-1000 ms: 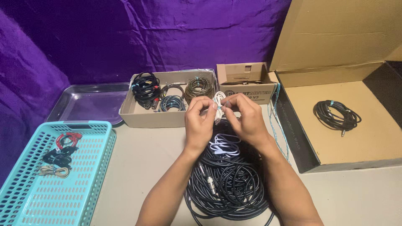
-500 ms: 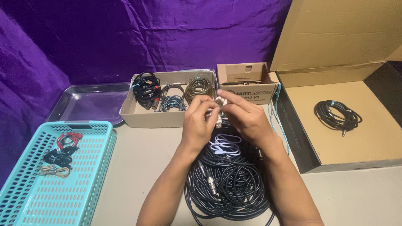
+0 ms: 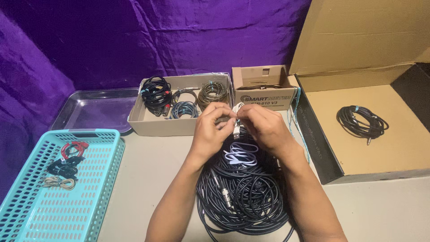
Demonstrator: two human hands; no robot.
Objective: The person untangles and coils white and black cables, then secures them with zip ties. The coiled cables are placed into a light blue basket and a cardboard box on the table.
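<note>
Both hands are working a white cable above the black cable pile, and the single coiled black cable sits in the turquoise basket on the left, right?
Not quite. The head view shows the single coiled black cable lying in the large open cardboard box on the right, not in the turquoise basket. The rest holds: the left hand and right hand pinch a white cable above the black cable pile.
</note>
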